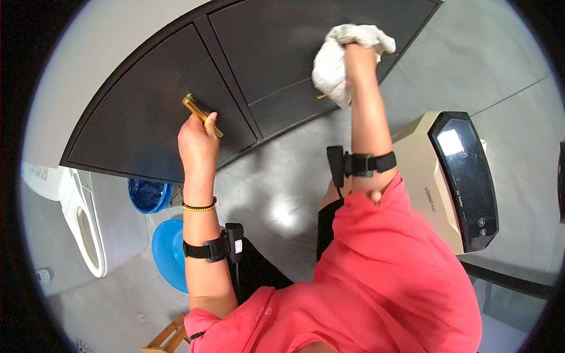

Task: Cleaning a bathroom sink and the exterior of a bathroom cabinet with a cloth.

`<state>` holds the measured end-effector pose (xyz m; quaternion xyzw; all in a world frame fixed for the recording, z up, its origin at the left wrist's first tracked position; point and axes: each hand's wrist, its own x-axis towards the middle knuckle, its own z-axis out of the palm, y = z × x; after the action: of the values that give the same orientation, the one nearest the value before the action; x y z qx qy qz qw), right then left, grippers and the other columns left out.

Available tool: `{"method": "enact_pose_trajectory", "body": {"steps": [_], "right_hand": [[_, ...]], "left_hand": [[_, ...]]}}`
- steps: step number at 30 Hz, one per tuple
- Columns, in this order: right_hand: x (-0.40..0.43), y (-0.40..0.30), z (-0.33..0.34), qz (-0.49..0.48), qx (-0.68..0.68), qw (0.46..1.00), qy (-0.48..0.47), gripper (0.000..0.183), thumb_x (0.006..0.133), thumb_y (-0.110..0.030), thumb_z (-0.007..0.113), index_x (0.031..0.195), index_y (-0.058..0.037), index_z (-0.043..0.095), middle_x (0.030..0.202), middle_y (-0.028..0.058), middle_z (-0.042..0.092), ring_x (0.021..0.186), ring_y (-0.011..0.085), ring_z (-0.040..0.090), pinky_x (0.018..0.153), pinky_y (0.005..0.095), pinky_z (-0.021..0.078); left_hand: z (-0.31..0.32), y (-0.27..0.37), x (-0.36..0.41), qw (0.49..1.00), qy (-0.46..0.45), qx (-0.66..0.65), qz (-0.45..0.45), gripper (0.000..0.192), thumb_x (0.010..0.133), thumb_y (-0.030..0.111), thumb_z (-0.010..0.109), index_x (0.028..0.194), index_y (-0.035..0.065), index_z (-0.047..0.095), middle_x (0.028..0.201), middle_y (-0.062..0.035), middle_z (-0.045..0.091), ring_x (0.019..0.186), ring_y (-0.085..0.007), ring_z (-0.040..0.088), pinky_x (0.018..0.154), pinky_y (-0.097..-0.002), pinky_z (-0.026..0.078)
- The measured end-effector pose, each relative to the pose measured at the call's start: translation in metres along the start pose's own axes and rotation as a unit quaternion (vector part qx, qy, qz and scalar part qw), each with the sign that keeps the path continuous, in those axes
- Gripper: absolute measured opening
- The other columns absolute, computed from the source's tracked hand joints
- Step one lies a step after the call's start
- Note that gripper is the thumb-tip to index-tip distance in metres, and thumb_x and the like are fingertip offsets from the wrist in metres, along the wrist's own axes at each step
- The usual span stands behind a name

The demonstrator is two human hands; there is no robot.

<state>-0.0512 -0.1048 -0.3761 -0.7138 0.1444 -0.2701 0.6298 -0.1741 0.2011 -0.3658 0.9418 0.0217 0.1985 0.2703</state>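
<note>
My left hand (pixel 198 140) grips a brass bar handle (pixel 194 107) on the left door (pixel 141 110) of a dark cabinet. The thumb lies along the bar, whose upper end sticks out past the fist. Farther right, my right hand (pixel 362 61) is stretched out with a crumpled white cloth (pixel 332 73) in it. The cloth is over the cabinet's right section (pixel 273 53) and hides my fingers. Below the cloth's left edge, part of a second brass handle (pixel 321 96) shows on a lower panel.
A beige air purifier (pixel 419 176) with a glossy black top stands right of my right forearm. At left are a white toilet (pixel 119 220), a lined blue bin (pixel 148 194) and a blue basin (pixel 167 253). A wooden stool (pixel 170 335) sits at the lower left.
</note>
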Motion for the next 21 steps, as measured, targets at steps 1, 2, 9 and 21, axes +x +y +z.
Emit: {"method": "enact_pose_trajectory", "body": {"steps": [1,2,9,21], "right_hand": [[-0.017,-0.001,0.01,-0.037,-0.091,0.995,0.005,0.033,0.078,-0.02,0.056,0.106,-0.0029,0.064,0.104,0.0218,0.065,0.101,0.0351,0.06,0.087,0.0412,0.0458],[-0.036,-0.004,0.025,-0.03,-0.093,0.995,0.027,0.032,0.074,-0.019,0.062,0.101,-0.0031,0.064,0.1,0.0211,0.065,0.099,0.0361,0.061,0.086,0.0429,0.0456],[-0.194,0.031,0.118,-0.163,-0.181,0.969,0.04,0.037,0.078,-0.024,0.062,0.102,0.0041,0.056,0.112,0.0266,0.052,0.103,0.0433,0.049,0.092,0.0459,0.0385],[-0.168,0.129,0.11,0.09,0.039,0.992,0.081,0.059,0.074,-0.028,0.068,0.118,0.0048,0.045,0.117,0.0282,0.047,0.111,0.0422,0.044,0.096,0.0472,0.0333]], "left_hand": [[0.001,-0.001,0.001,1.0,-0.002,0.005,-0.001,0.025,0.088,0.023,0.06,0.085,-0.0018,0.062,0.076,-0.0208,0.063,0.073,-0.0374,0.062,0.065,-0.0426,0.048],[-0.001,-0.001,0.002,1.0,-0.006,-0.001,-0.008,0.025,0.088,0.023,0.061,0.084,-0.0017,0.062,0.076,-0.0209,0.063,0.073,-0.0373,0.062,0.065,-0.0423,0.048],[0.006,-0.005,0.004,1.0,-0.005,0.01,0.018,0.027,0.091,0.026,0.058,0.085,-0.0004,0.063,0.067,-0.0125,0.063,0.061,-0.022,0.063,0.057,-0.0333,0.047],[0.008,-0.006,0.0,0.999,0.014,0.015,0.03,0.026,0.092,0.024,0.058,0.085,-0.0006,0.063,0.067,-0.0107,0.063,0.059,-0.0172,0.061,0.055,-0.0301,0.046]]}}
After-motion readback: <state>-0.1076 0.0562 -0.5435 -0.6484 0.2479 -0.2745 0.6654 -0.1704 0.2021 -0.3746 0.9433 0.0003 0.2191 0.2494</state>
